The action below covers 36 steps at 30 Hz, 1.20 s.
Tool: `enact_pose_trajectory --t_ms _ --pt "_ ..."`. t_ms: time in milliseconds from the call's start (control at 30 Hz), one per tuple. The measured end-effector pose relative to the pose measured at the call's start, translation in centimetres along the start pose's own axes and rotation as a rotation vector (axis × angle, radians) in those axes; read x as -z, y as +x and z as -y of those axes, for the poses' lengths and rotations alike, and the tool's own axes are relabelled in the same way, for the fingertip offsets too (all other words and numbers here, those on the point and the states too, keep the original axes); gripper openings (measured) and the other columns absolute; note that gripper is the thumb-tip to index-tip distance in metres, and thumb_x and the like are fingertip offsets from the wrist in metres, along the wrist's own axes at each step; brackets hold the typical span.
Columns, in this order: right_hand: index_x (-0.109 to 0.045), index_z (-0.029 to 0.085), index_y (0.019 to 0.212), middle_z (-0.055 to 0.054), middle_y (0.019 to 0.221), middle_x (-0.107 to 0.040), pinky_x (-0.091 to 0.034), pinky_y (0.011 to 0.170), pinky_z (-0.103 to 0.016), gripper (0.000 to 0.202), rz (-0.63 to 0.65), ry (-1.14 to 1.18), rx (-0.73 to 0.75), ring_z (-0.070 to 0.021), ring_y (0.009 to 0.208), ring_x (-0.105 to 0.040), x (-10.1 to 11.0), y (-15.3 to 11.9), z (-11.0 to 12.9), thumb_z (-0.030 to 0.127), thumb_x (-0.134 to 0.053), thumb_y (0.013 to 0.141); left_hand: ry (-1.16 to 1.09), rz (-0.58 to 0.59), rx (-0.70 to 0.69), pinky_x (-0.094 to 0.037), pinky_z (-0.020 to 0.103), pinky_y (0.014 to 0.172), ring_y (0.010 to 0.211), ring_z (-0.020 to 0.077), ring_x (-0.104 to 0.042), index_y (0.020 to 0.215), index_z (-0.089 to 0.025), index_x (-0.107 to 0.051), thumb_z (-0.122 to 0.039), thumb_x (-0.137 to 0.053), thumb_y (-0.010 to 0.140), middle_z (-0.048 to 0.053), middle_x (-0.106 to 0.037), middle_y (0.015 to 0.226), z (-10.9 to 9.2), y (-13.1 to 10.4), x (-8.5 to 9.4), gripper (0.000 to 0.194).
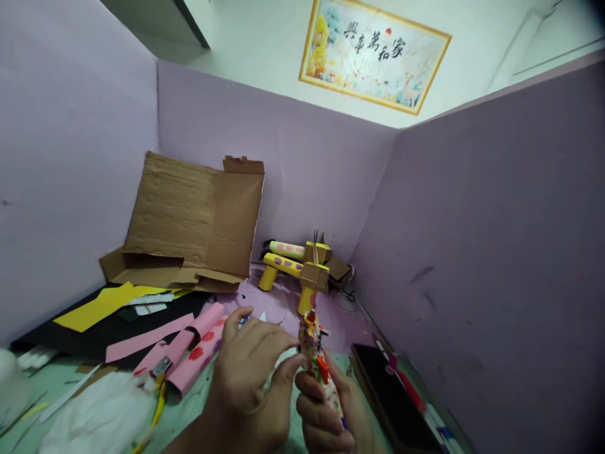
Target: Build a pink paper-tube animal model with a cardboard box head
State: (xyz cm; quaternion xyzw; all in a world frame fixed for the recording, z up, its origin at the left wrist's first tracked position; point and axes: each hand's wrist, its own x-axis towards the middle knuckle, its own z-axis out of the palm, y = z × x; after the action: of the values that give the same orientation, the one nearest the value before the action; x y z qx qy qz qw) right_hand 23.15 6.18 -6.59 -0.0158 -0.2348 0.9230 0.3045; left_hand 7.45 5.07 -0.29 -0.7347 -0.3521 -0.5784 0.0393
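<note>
Around us, the largest things are the purple panels, filling the left, middle and right of the frame. Left of centre, an opened cardboard box leans against them, and a framed picture hangs at the upper right of centre. At the lower left we see a black sheet under paper scraps. Our left hand, at the bottom centre, is half curled, its thumb and fingertips meeting the side of a slim patterned object; we cannot tell whether they pinch it or only rest there. Our right hand is wrapped firmly round the object's lower part, which stands tilted just right of bottom centre. A dark flat slab lies at the lower right, pink paper rolls at the lower left, and two yellow spotted figures near the centre. We judge the step in hand to be close fingerwork on the object's upper end; any further move there calls for a steady right grip and precise left fingertips.
</note>
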Motion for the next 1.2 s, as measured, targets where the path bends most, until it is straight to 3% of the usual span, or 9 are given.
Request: enact_pose_trajectory --t_ms 100,233,467,567,833,1000,1100,1200 --pt "-0.047 0.018 0.062 0.006 0.040 -0.050 -0.025 0.021 -0.011 0.039 -0.025 -0.005 0.025 -0.0027 0.022 -0.024 0.1 0.2 0.0 0.052 -0.049 0.083 0.059 0.006 -0.007 -0.031 0.044 0.091 0.068 0.0209 -0.062 0.079 -0.023 -0.063 -0.013 -0.064 0.068 0.002 -0.069 0.072 -0.8 0.6 -0.4 0.014" --pt "-0.053 0.016 0.064 0.005 0.041 -0.051 -0.032 0.023 -0.014 0.038 -0.156 -0.043 0.080 -0.0036 0.024 -0.026 0.2 0.1 -0.2 0.052 -0.059 0.076 0.132 0.075 -0.001 -0.030 0.045 0.091 0.073 0.0218 -0.061 0.085 -0.022 -0.062 -0.015 -0.061 0.072 0.003 -0.068 0.078 -0.6 0.5 -0.7 0.015" --pt "-0.053 0.015 0.061 0.005 0.039 -0.047 -0.028 0.020 -0.015 0.050 -0.360 -0.124 0.098 -0.0039 0.023 -0.027 0.0 0.1 -0.5 0.061 -0.045 0.081 0.151 0.153 -0.002 -0.028 0.043 0.090 0.069 0.0181 -0.060 0.075 -0.023 -0.060 -0.010 -0.054 0.077 -0.001 -0.066 0.071 -0.1 0.4 -0.8 0.014" --pt "-0.053 0.015 0.059 0.005 0.038 -0.046 -0.027 0.019 -0.014 0.050 -0.411 -0.163 0.136 -0.0036 0.022 -0.028 -0.4 0.3 -0.6 0.061 -0.049 0.078 0.157 0.156 -0.004 -0.028 0.042 0.090 0.067 0.0164 -0.059 0.073 -0.022 -0.058 -0.008 -0.052 0.077 -0.002 -0.064 0.068 -0.1 0.4 -0.8 0.015" --pt "-0.052 0.015 0.051 0.005 0.030 -0.046 -0.025 0.018 -0.014 0.054 -0.624 -0.254 0.240 -0.0040 0.019 -0.031 -0.4 0.6 -1.0 0.066 -0.069 0.053 0.161 0.197 0.024 -0.031 0.039 0.077 0.063 0.0175 -0.051 0.069 -0.019 -0.050 -0.010 -0.050 0.078 0.000 -0.057 0.064 0.2 0.6 -0.8 0.013" --pt "-0.047 0.015 0.045 0.006 0.029 -0.041 -0.022 0.023 -0.011 0.056 -0.763 -0.400 0.448 -0.0014 0.021 -0.030 -0.4 0.4 -1.3 0.065 -0.063 0.063 0.063 0.225 0.170 -0.032 0.035 0.068 0.066 0.0192 -0.049 0.067 -0.020 -0.048 -0.011 -0.049 0.078 0.001 -0.055 0.064 0.4 0.2 -0.9 0.014" --pt "-0.048 0.015 0.046 0.006 0.030 -0.042 -0.022 0.024 -0.012 0.055 -0.798 -0.403 0.491 -0.0016 0.022 -0.031 -0.6 0.3 -1.5 0.064 -0.064 0.064 -0.014 0.240 0.273 -0.032 0.033 0.065 0.068 0.0197 -0.049 0.065 -0.021 -0.048 -0.013 -0.049 0.078 0.001 -0.055 0.065 0.3 -0.1 -0.9 0.015" --pt "-0.049 0.015 0.047 0.006 0.030 -0.043 -0.021 0.024 -0.012 0.054 -0.813 -0.361 0.505 -0.0015 0.022 -0.030 -0.9 0.5 -2.0 0.064 -0.068 0.059 -0.046 0.211 0.245 -0.032 0.032 0.064 0.066 0.0189 -0.048 0.065 -0.020 -0.046 -0.014 -0.047 0.080 0.001 -0.054 0.063 0.2 -0.1 -0.9 0.017"
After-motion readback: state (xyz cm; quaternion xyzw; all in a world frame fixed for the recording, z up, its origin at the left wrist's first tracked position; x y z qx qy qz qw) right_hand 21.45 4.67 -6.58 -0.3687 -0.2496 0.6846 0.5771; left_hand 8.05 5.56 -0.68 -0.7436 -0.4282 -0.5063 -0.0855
